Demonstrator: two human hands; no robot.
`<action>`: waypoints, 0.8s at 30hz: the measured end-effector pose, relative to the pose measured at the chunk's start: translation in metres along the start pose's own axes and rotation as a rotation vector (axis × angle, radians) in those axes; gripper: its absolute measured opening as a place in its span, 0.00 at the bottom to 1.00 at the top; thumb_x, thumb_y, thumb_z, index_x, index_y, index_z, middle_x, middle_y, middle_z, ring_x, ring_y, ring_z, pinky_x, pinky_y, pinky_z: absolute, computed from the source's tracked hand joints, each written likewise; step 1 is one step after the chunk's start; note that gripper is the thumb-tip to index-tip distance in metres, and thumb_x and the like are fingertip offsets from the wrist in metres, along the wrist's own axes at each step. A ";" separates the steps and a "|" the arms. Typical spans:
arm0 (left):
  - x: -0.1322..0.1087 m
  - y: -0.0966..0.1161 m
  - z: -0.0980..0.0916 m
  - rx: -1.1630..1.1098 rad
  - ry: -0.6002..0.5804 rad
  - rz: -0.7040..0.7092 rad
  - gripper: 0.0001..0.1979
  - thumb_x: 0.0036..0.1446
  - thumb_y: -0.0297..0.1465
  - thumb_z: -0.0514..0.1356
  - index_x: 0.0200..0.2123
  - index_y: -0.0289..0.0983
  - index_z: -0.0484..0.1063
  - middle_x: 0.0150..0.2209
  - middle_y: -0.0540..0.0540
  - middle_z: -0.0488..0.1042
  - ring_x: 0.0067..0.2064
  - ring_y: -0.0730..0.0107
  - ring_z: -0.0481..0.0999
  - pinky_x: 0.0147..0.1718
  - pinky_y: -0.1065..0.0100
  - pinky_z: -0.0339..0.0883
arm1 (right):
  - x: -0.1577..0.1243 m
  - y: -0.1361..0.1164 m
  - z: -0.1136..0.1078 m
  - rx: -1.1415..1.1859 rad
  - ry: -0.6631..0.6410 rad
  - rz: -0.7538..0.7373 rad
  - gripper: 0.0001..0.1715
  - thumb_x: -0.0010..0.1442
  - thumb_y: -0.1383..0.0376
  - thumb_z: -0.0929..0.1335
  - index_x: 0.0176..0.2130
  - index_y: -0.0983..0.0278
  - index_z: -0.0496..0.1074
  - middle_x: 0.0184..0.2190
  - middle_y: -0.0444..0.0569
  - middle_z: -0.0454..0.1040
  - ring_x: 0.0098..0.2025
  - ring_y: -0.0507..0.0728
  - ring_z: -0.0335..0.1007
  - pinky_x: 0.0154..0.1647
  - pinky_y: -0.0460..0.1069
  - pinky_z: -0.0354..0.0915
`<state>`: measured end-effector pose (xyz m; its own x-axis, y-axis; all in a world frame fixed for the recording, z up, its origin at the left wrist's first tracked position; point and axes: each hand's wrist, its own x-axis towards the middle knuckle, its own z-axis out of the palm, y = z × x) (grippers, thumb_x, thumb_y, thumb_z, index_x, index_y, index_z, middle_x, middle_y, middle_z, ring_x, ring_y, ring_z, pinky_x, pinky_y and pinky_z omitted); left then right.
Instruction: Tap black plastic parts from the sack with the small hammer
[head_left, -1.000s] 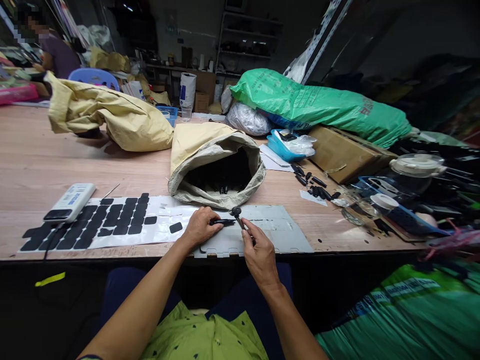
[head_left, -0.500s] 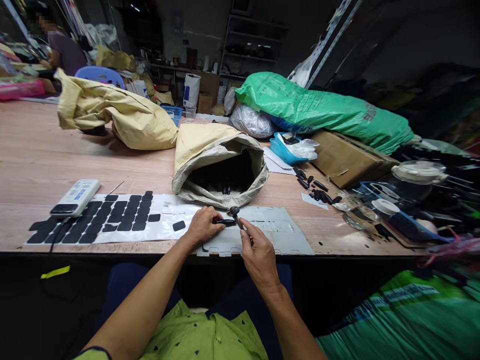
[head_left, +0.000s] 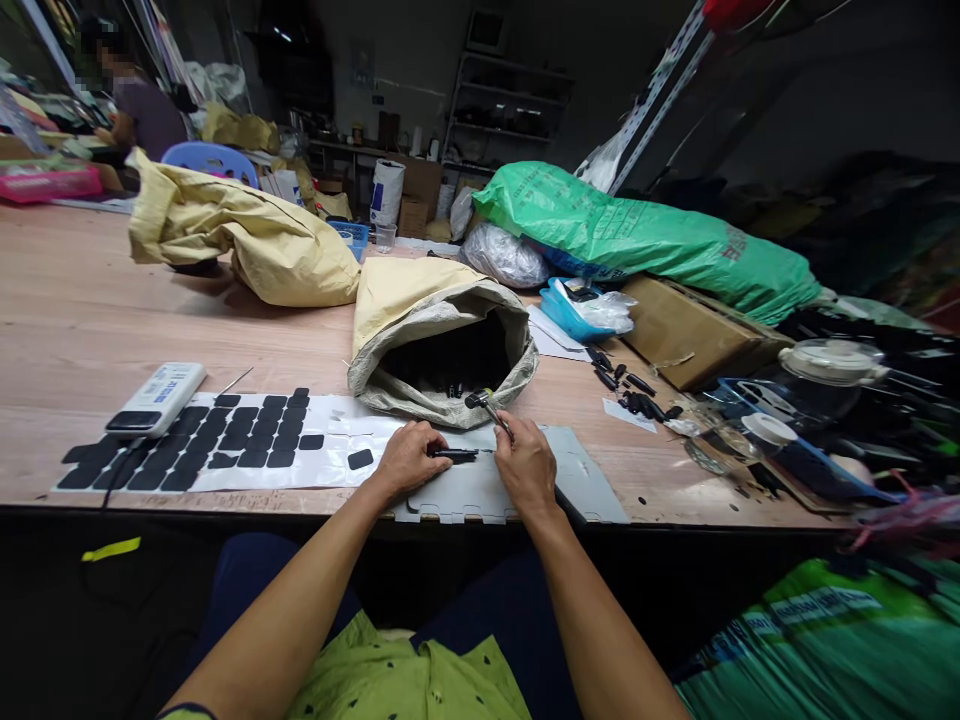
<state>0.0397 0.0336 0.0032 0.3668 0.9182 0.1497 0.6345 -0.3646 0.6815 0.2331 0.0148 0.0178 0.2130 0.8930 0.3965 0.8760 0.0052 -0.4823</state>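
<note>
My left hand (head_left: 409,455) is closed on a slim black piece (head_left: 456,455), holding it low over a light grey board (head_left: 577,480) at the table's front edge. The near end of this piece is hidden by my fingers. In my right hand (head_left: 527,462) is a small hammer (head_left: 491,408), its dark head raised to the right of and beyond the piece, apart from it. The hammer's black handle comes out below my palm. Just beyond both hands lies a yellow sack (head_left: 405,285), its mouth towards me and dark pieces inside.
Left of the board lies a white sheet with black stickers (head_left: 255,430), under a white device (head_left: 156,400). Loose black pieces (head_left: 637,400) lie at right, near a cardboard box (head_left: 682,330) and a glass jar (head_left: 825,375). A person (head_left: 146,110) sits far left.
My right hand has shifted right and lifted the hammer head up and away from the black piece. My left hand stays on the piece. The whole view has shifted slightly.
</note>
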 end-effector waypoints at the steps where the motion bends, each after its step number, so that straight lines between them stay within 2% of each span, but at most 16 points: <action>1: 0.000 0.000 0.000 0.000 0.001 0.002 0.06 0.50 0.32 0.67 0.34 0.39 0.79 0.33 0.49 0.74 0.38 0.65 0.70 0.37 0.66 0.62 | 0.007 0.003 0.004 -0.037 -0.006 0.004 0.20 0.62 0.67 0.62 0.51 0.63 0.75 0.44 0.53 0.76 0.47 0.59 0.69 0.47 0.52 0.64; 4: -0.001 0.000 0.000 0.006 0.007 0.003 0.06 0.50 0.33 0.67 0.34 0.40 0.78 0.32 0.49 0.74 0.38 0.65 0.70 0.37 0.66 0.62 | 0.016 0.010 0.018 -0.119 -0.035 0.021 0.20 0.63 0.68 0.62 0.51 0.62 0.75 0.43 0.52 0.75 0.45 0.58 0.67 0.44 0.50 0.61; 8: -0.002 0.001 0.000 0.010 0.004 0.002 0.06 0.49 0.33 0.67 0.33 0.40 0.78 0.31 0.50 0.73 0.37 0.66 0.69 0.37 0.66 0.62 | 0.008 0.011 0.031 -0.249 -0.029 0.017 0.19 0.64 0.67 0.63 0.52 0.61 0.74 0.41 0.53 0.74 0.42 0.58 0.64 0.41 0.51 0.57; 16: -0.005 0.003 -0.005 -0.016 -0.010 0.046 0.07 0.49 0.34 0.67 0.31 0.38 0.77 0.30 0.50 0.72 0.36 0.65 0.68 0.37 0.65 0.62 | 0.003 0.006 0.033 -0.344 -0.041 0.026 0.19 0.65 0.66 0.63 0.54 0.59 0.72 0.42 0.52 0.73 0.42 0.58 0.64 0.39 0.50 0.55; 20: -0.043 0.027 -0.013 -0.273 -0.083 0.059 0.07 0.51 0.34 0.65 0.34 0.38 0.76 0.32 0.49 0.74 0.34 0.69 0.70 0.34 0.69 0.64 | 0.004 0.007 0.033 -0.353 -0.043 0.030 0.19 0.65 0.66 0.63 0.54 0.59 0.72 0.43 0.52 0.73 0.43 0.59 0.65 0.39 0.51 0.56; 22: -0.072 0.038 -0.010 -0.408 -0.196 0.041 0.07 0.53 0.34 0.64 0.37 0.39 0.76 0.31 0.50 0.76 0.31 0.71 0.71 0.30 0.71 0.63 | 0.003 0.007 0.034 -0.353 -0.040 0.025 0.19 0.65 0.66 0.63 0.54 0.59 0.71 0.43 0.52 0.73 0.43 0.59 0.65 0.39 0.51 0.56; 24: -0.098 0.039 0.002 -0.460 -0.337 0.013 0.08 0.54 0.34 0.63 0.38 0.39 0.76 0.28 0.51 0.76 0.28 0.72 0.71 0.28 0.72 0.63 | 0.003 0.006 0.033 -0.352 -0.038 0.022 0.19 0.65 0.66 0.63 0.54 0.59 0.71 0.43 0.52 0.73 0.44 0.59 0.65 0.39 0.51 0.56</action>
<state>0.0293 -0.0711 0.0138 0.6175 0.7862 -0.0253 0.2945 -0.2013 0.9342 0.2247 0.0325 -0.0101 0.2234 0.9072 0.3564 0.9681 -0.1639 -0.1894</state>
